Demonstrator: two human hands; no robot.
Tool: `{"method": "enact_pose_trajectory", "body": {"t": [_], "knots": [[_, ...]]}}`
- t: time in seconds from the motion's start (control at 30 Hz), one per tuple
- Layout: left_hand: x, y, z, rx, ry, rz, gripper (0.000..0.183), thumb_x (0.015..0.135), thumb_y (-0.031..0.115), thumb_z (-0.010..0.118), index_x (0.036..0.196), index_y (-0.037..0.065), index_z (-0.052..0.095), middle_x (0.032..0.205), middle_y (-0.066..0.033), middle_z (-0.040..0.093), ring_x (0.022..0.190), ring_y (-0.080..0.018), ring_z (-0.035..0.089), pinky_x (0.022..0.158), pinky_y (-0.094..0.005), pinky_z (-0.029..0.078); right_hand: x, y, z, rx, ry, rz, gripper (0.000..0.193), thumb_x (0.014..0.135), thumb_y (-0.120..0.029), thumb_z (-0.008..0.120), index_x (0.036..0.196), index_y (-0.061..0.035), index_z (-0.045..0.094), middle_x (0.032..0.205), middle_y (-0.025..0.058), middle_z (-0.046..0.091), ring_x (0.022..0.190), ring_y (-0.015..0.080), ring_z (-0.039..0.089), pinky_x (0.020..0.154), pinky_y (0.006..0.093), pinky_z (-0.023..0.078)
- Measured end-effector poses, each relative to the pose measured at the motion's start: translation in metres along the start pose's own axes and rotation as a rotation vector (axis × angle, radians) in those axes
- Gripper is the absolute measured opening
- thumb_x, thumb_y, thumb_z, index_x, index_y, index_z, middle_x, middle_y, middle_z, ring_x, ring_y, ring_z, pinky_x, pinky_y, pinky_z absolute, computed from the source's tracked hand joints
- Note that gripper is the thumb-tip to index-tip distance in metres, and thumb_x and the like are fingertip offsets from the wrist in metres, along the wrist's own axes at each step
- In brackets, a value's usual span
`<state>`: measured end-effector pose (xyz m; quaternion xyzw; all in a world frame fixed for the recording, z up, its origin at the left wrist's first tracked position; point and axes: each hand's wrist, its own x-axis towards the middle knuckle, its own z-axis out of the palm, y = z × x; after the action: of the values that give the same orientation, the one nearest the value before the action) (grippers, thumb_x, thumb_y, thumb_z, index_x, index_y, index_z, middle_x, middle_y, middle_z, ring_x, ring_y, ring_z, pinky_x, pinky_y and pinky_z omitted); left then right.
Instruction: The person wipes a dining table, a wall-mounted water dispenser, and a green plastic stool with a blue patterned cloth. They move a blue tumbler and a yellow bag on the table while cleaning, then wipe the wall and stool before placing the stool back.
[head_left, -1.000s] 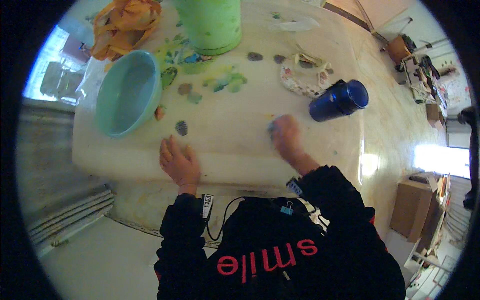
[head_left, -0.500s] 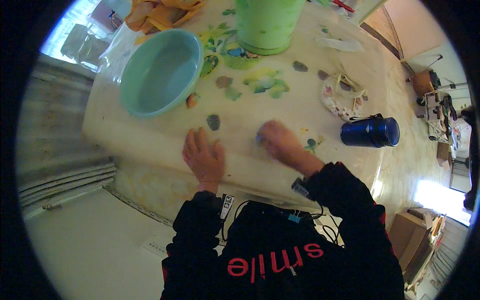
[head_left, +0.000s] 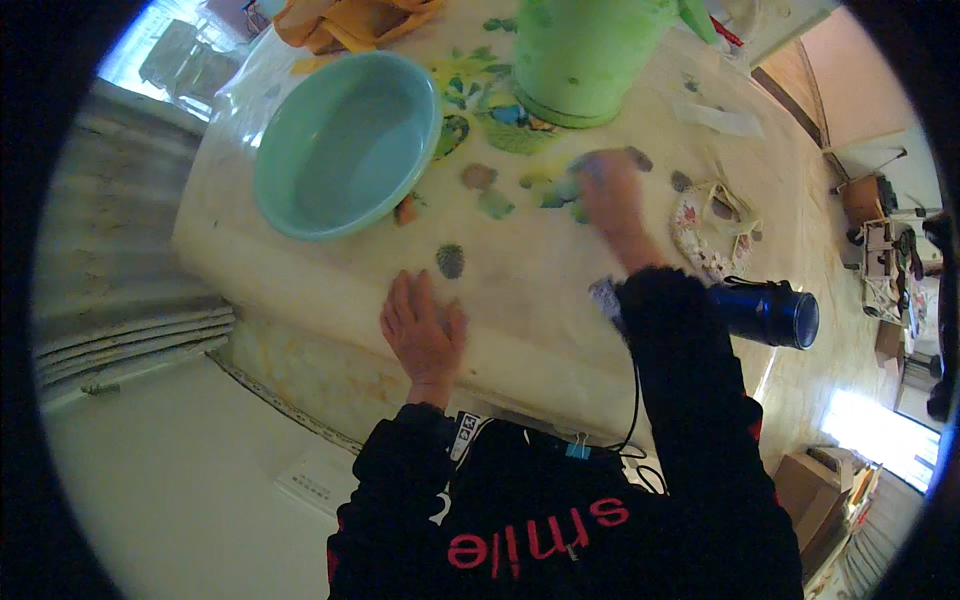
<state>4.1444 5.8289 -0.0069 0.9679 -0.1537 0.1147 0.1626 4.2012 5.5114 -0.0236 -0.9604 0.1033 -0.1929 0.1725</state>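
Observation:
My left hand (head_left: 424,330) lies flat on the patterned tablecloth (head_left: 540,310) near the table's front edge, fingers spread, holding nothing. My right hand (head_left: 612,195) reaches farther out over the cloth, in front of the green bucket-like container (head_left: 585,60). Motion smears it. Its fingers look curled over something bluish at their tips, too blurred to make out. Left of it stands a round light-green basin (head_left: 345,150). A blue flask (head_left: 765,314) lies on its side by my right sleeve, partly covered by it.
A white floral fabric band (head_left: 712,235) lies beyond the flask. Orange cloth (head_left: 360,22) is heaped at the far left, behind the basin. A whitish strip (head_left: 718,120) rests at the far right. Cardboard boxes (head_left: 812,495) stand on the floor to the right.
My right hand has swept forward and right across the tablecloth, toward the green container. My left hand stays flat near the front edge. The whole view has shifted slightly.

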Motion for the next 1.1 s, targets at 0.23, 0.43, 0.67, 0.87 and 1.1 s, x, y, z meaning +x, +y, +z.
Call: {"method": "enact_pose_trajectory", "body": {"t": [0.23, 0.43, 0.67, 0.87, 1.1], "knots": [[0.001, 0.001, -0.002, 0.016, -0.017, -0.009, 0.057, 0.081, 0.034, 0.059, 0.132, 0.010, 0.047, 0.137, -0.0151, 0.040, 0.126, -0.0343, 0.037, 0.103, -0.0494, 0.028, 0.015, -0.052, 0.036, 0.010, -0.126, -0.118, 0.016, 0.077, -0.014, 0.057, 0.088, -0.0027, 0.057, 0.093, 0.0202, 0.058, 0.090, 0.0371, 0.055, 0.076, 0.0465, 0.046], [0.001, 0.001, -0.003, -0.027, -0.007, 0.005, 0.057, 0.080, 0.033, 0.059, 0.130, 0.009, 0.047, 0.137, -0.0161, 0.040, 0.125, -0.0348, 0.038, 0.103, -0.0496, 0.028, 0.048, -0.055, 0.024, 0.092, -0.061, -0.194, 0.018, 0.075, -0.011, 0.059, 0.090, -0.0026, 0.056, 0.093, 0.0194, 0.057, 0.089, 0.0388, 0.053, 0.078, 0.0477, 0.044], [0.000, 0.000, -0.002, -0.037, -0.010, -0.013, 0.057, 0.080, 0.034, 0.058, 0.130, 0.009, 0.048, 0.137, -0.0157, 0.041, 0.126, -0.0342, 0.038, 0.104, -0.0491, 0.027, 0.016, -0.104, 0.016, 0.393, -0.509, -0.589, 0.013, 0.074, -0.010, 0.061, 0.084, -0.0041, 0.054, 0.089, 0.0176, 0.054, 0.087, 0.0365, 0.053, 0.073, 0.0458, 0.044], [0.000, 0.000, -0.001, -0.038, -0.020, -0.027, 0.057, 0.080, 0.036, 0.058, 0.130, 0.009, 0.048, 0.137, -0.0155, 0.041, 0.127, -0.0339, 0.037, 0.104, -0.0498, 0.027, 0.062, -0.078, 0.049, 0.213, 0.235, -0.271, 0.010, 0.073, -0.009, 0.059, 0.080, -0.0031, 0.056, 0.082, 0.0179, 0.055, 0.085, 0.0377, 0.054, 0.074, 0.0454, 0.045], [0.000, 0.001, -0.003, -0.024, -0.022, -0.020, 0.057, 0.079, 0.033, 0.059, 0.129, 0.009, 0.048, 0.137, -0.0157, 0.041, 0.127, -0.0339, 0.037, 0.103, -0.0501, 0.028, 0.037, -0.130, 0.050, 0.179, -0.287, -0.574, 0.015, 0.069, -0.009, 0.062, 0.080, -0.0004, 0.058, 0.085, 0.0195, 0.058, 0.082, 0.0380, 0.055, 0.076, 0.0452, 0.046]]}}
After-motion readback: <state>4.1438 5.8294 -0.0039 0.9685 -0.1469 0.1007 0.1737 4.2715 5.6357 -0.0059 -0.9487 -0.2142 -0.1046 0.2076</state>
